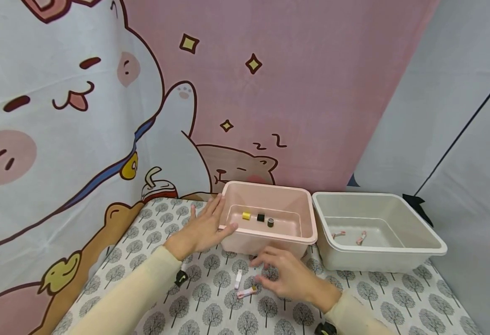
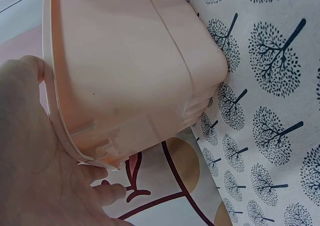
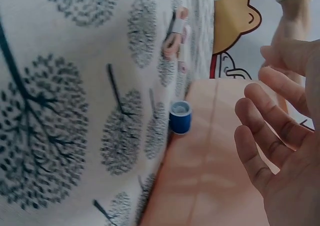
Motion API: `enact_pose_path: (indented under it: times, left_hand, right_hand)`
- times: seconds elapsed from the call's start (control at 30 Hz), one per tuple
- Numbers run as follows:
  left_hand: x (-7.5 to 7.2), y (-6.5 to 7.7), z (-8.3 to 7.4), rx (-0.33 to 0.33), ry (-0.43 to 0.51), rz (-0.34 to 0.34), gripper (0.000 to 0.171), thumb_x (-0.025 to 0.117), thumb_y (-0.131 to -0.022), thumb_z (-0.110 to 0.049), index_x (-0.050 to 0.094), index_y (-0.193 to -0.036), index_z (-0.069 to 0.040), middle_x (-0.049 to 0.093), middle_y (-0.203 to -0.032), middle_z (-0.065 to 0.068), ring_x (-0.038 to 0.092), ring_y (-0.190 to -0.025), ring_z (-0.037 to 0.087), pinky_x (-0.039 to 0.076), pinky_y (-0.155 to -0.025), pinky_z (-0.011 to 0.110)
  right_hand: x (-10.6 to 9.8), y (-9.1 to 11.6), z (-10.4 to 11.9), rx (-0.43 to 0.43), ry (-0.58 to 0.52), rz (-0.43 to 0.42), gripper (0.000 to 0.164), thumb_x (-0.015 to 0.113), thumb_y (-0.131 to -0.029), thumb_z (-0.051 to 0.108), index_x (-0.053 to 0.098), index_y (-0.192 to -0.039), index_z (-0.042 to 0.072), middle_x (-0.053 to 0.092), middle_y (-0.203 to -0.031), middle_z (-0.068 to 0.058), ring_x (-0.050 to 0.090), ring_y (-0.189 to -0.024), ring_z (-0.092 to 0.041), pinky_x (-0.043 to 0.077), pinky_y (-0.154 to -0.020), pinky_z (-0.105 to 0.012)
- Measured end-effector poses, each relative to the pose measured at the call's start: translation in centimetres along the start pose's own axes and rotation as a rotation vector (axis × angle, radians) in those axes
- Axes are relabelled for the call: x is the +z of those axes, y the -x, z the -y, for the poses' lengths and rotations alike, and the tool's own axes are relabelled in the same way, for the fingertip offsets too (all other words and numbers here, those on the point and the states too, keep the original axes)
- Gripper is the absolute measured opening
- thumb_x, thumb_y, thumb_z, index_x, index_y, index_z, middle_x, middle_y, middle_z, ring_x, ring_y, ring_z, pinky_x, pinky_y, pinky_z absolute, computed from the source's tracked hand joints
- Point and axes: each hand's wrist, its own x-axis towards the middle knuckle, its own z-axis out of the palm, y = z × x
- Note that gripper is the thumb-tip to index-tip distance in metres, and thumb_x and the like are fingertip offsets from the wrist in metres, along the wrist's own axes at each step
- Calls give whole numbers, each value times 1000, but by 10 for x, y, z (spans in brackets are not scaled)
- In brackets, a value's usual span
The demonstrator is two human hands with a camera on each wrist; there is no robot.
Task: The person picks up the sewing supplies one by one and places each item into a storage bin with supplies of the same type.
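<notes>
My left hand (image 1: pixel 201 231) rests against the left end of the pink bin (image 1: pixel 266 239), fingers along its side and thumb over the front rim. In front of that bin my right hand (image 1: pixel 284 274) hovers above the cloth with fingers apart, holding nothing. A small blue spool (image 3: pixel 180 118) stands on the cloth by the bin's front wall, near the right fingers; my right hand mostly hides it in the head view. Inside the pink bin sit a yellow spool (image 1: pixel 246 216), a black spool (image 1: pixel 261 217) and a dark grey spool (image 1: pixel 270 223).
On the cloth lie a whitish bundle (image 1: pixel 238 279) and a pink skein-like bundle (image 1: pixel 247 292), left of my right hand. A light grey bin (image 1: pixel 379 258) adjoins the pink one and contains two small pink bundles (image 1: pixel 361 238). Behind hangs a printed curtain (image 1: pixel 312 93).
</notes>
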Motion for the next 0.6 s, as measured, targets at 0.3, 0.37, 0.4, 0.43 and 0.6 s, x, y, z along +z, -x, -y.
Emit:
enact_pose_path:
  times: [0.3, 0.37, 0.4, 0.43, 0.6]
  left_hand:
    - [0, -1, 0, -5, -9, 1, 110, 31, -114, -86, 5, -188, -7, -5, -197, 10, 6, -185, 43, 0, -141, 86]
    - [0, -1, 0, -6, -7, 2, 110, 31, -115, -85, 5, -188, -7, -6, -198, 9, 5, -185, 42, -1, -141, 85]
    - [1, -1, 0, -6, -6, 2, 110, 31, -115, -85, 5, -188, -7, -5, -198, 9, 5, -185, 42, -1, -141, 85]
    - [1, -2, 0, -6, -6, 4, 110, 31, -115, -85, 5, -188, -7, -6, -198, 9, 5, -185, 42, -1, -141, 85]
    - [1, -1, 0, -5, 3, 7, 110, 31, -114, -86, 5, -188, -7, -6, -198, 9, 4, -185, 42, -3, -141, 85]
  right_hand:
    - [14, 3, -11, 40, -27, 83, 32, 92, -102, 33, 84, -132, 28, 81, -125, 11, 77, -101, -9, 66, -87, -26]
    - [16, 3, -12, 45, -34, 97, 32, 92, -102, 35, 85, -133, 29, 80, -123, 11, 77, -101, -8, 64, -85, -23]
    - [17, 2, -13, 40, -40, 103, 32, 92, -102, 35, 85, -133, 29, 81, -123, 11, 76, -101, -8, 64, -84, -23]
    - [19, 2, -14, 35, -41, 109, 32, 92, -102, 35, 85, -133, 29, 80, -123, 12, 76, -101, -8, 64, -84, -23]
    - [25, 1, -14, 28, -75, 144, 31, 92, -103, 30, 85, -133, 24, 81, -123, 10, 74, -102, -5, 66, -88, -25]
